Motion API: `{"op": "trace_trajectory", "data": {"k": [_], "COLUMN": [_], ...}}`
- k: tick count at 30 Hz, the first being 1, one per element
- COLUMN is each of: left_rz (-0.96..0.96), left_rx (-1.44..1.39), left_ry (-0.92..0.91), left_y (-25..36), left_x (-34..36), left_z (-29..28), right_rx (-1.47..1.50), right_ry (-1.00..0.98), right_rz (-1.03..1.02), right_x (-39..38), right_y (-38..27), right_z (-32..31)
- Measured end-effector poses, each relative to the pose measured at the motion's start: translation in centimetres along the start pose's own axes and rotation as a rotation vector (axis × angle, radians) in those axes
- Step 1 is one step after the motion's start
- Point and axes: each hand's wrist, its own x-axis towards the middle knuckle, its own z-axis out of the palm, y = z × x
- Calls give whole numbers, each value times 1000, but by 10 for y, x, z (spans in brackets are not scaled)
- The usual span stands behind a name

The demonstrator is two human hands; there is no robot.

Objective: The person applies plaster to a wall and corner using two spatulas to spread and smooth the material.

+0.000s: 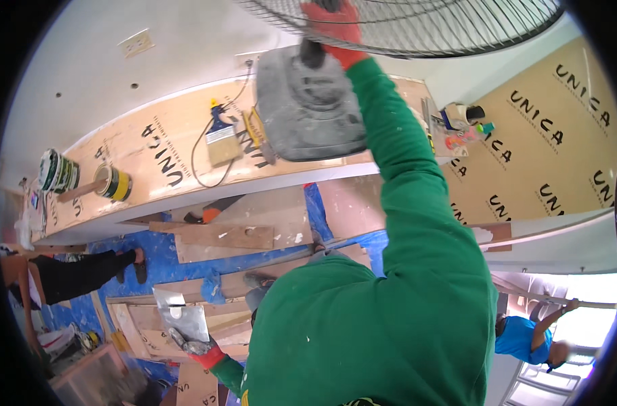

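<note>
My right arm in a green sleeve reaches up to a standing fan. My right hand (pixel 339 30), in a red glove, is closed around the fan's dark neck just behind its wire guard (pixel 423 30). The fan's grey, dusty base (pixel 312 111) sits on the covered counter; whether it rests flat is hard to tell. Low on the left, my left hand (pixel 201 348), in a red glove with a grey-stained palm, grips a wide metal putty knife (pixel 190 323). A second flat blade (pixel 167 298) shows beside it. The handles are hidden in the glove.
On the counter (pixel 166 155) lie a wide brush (pixel 222 143), a cord, a yellow tool (pixel 254 128) and two paint cans (pixel 115 184). A bottle (pixel 465 137) stands right. Boards (pixel 220 235) and blue sheeting (pixel 156 254) cover the floor. People are at left (pixel 75 277) and right (pixel 525 338).
</note>
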Motion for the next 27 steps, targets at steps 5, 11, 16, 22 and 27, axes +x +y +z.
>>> {"op": "trace_trajectory", "data": {"k": [5,11,16,22,27], "left_rz": [185,226,191,214,-203], "left_rx": [267,106,-4,40,-494], "left_ry": [-82,-175,-235,-297,-183], "left_y": [45,114,166,193,227], "left_x": [11,33,46,28,14], "left_z": [62,137,175,178,200], "right_rx": [-709,-230,-104,-34,3], "right_ry": [391,389,442,452,428], "right_rz": [-368,273,453,502,527], "right_x": [-108,-223,-241,-239,-232], "right_y": [241,345,381,400,415], "right_z": [-26,-9,9,25,33]}}
